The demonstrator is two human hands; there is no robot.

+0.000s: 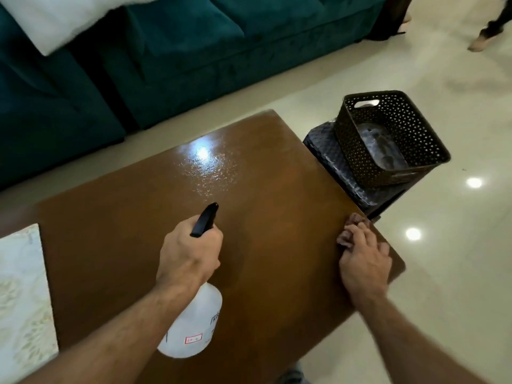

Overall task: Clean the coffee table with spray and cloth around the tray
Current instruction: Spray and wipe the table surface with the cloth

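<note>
My left hand (191,253) grips the neck of a white spray bottle (194,325) with a black nozzle (205,220), held over the brown coffee table (277,223) and aimed toward its far side. A patch of wet droplets (210,170) glistens on the tabletop ahead of the nozzle. My right hand (363,259) rests on a brown cloth (353,225) at the table's right edge, fingers laid over it; most of the cloth is hidden under the hand.
A pale patterned mat or tray (22,300) lies at the table's left end. A dark perforated basket (388,139) sits on a dark stool (338,167) beside the table's far right corner. A teal sofa (166,65) stands behind. A person's foot (482,40) is on the floor, top right.
</note>
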